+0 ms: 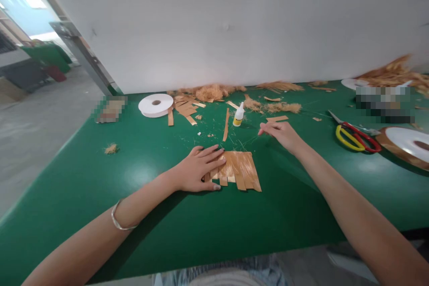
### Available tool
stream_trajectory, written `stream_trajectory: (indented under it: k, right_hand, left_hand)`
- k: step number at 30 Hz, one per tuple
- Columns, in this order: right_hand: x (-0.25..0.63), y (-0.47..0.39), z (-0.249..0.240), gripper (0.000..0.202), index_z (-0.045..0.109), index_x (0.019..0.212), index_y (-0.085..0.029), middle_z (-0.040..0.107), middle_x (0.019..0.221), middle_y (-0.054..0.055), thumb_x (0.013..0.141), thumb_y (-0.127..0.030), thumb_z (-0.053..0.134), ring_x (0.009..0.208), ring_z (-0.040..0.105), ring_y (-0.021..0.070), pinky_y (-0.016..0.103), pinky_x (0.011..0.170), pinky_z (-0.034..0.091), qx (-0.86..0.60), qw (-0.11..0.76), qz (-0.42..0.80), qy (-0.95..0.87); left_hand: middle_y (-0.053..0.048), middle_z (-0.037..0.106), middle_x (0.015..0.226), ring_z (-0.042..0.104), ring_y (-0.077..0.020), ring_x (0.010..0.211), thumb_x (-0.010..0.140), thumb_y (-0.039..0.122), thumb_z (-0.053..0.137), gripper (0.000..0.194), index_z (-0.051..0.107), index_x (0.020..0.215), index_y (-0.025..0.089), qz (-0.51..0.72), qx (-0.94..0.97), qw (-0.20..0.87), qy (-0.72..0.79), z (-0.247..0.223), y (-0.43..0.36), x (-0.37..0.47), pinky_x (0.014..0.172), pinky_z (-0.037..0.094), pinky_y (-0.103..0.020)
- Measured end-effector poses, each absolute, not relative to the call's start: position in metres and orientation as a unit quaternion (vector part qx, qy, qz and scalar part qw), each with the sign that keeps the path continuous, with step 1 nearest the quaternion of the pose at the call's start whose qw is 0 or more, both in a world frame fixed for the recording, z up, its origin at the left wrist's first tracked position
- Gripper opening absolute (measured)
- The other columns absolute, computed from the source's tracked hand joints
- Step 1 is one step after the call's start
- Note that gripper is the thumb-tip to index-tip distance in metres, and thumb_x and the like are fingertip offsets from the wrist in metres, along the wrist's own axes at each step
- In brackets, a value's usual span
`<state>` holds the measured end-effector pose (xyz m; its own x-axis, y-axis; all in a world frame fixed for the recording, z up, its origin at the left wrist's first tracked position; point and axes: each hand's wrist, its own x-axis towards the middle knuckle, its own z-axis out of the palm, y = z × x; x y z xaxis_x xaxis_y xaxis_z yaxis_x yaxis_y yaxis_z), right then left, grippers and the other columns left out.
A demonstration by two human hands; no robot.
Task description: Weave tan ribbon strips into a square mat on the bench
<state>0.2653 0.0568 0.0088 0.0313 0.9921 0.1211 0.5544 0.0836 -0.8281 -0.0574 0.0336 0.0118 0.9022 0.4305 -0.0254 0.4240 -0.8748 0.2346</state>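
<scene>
A panel of overlapping tan strips [239,167] lies on the green table. My left hand [201,170] rests flat on its left end, fingers spread. Up and to the right of the panel, my right hand [276,133] is raised above the table with its fingers pinched. Thin pale fibres run near its fingertips, but what the pinch holds is too small to make out. A small white glue bottle with a yellow label [238,115] stands behind the panel, and a single tan strip [226,124] lies to its left.
White roll [156,103], loose strips [184,108] and fibre heaps [212,92] lie along the wall. Scissors with red and yellow handles [357,136] and a brown-edged roll [405,143] are at the right. A fibre tuft [111,149] sits at the left.
</scene>
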Motion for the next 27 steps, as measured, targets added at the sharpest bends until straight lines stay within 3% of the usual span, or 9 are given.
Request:
stream_trajectory:
  k: [4, 8, 19, 22, 24, 27]
  right_hand:
    - [0.268, 0.060, 0.003, 0.048, 0.072, 0.066, -0.021, 0.056, 0.070, 0.004, 0.078, -0.063, 0.054, 0.066, 0.047, 0.0158, 0.031, 0.061, 0.035, -0.598, 0.362, 0.324, -0.637]
    - [0.267, 0.060, 0.000, 0.050, 0.072, 0.065, -0.021, 0.054, 0.063, 0.004, 0.077, -0.066, 0.054, 0.062, 0.045, 0.0151, 0.032, 0.060, 0.035, -0.587, 0.361, 0.350, -0.634]
    - [0.261, 0.057, 0.001, 0.056, 0.071, 0.069, -0.018, 0.051, 0.063, 0.004, 0.069, -0.072, 0.059, 0.060, 0.042, 0.0130, 0.029, 0.057, 0.036, -0.503, 0.454, 0.541, -0.498]
    - [0.260, 0.055, 0.006, 0.052, 0.063, 0.057, -0.019, 0.044, 0.060, 0.001, 0.071, -0.069, 0.060, 0.058, 0.039, 0.0120, 0.028, 0.056, 0.036, -0.461, 0.471, 0.579, -0.480]
    - [0.259, 0.054, 0.009, 0.056, 0.048, 0.046, -0.019, 0.039, 0.058, 0.000, 0.072, -0.067, 0.061, 0.056, 0.037, 0.0115, 0.027, 0.055, 0.036, -0.424, 0.477, 0.607, -0.474]
    - [0.259, 0.053, 0.013, 0.058, 0.035, 0.046, -0.018, 0.034, 0.059, -0.002, 0.071, -0.062, 0.065, 0.055, 0.034, 0.0107, 0.027, 0.053, 0.034, -0.412, 0.494, 0.610, -0.462]
  left_hand:
    - [-0.009, 0.013, 0.156, 0.012, -0.0335, 0.143, 0.085, 0.069, 0.036, 0.079, 0.028, 0.147, 0.022, 0.005, 0.970, 0.114, 0.216, 0.014, 0.034, -0.057, 0.110, 0.012, -0.052]
    - [-0.007, 0.020, 0.155, 0.012, -0.0330, 0.143, 0.085, 0.069, 0.037, 0.078, 0.025, 0.148, 0.023, 0.008, 0.968, 0.124, 0.216, 0.013, 0.034, -0.057, 0.111, 0.010, -0.052]
    - [-0.008, 0.023, 0.154, 0.014, -0.0335, 0.143, 0.085, 0.069, 0.038, 0.079, 0.025, 0.148, 0.023, 0.018, 0.967, 0.135, 0.214, 0.013, 0.034, -0.058, 0.111, 0.010, -0.051]
    - [-0.007, 0.023, 0.154, 0.013, -0.0334, 0.143, 0.085, 0.069, 0.037, 0.079, 0.024, 0.148, 0.023, 0.018, 0.968, 0.133, 0.213, 0.012, 0.034, -0.058, 0.111, 0.010, -0.050]
    - [-0.008, 0.023, 0.154, 0.014, -0.0336, 0.143, 0.085, 0.069, 0.037, 0.079, 0.025, 0.148, 0.023, 0.020, 0.968, 0.133, 0.213, 0.012, 0.034, -0.058, 0.111, 0.011, -0.050]
    - [-0.008, 0.024, 0.153, 0.015, -0.0336, 0.142, 0.085, 0.069, 0.038, 0.079, 0.025, 0.148, 0.023, 0.022, 0.968, 0.132, 0.214, 0.012, 0.034, -0.058, 0.110, 0.011, -0.050]
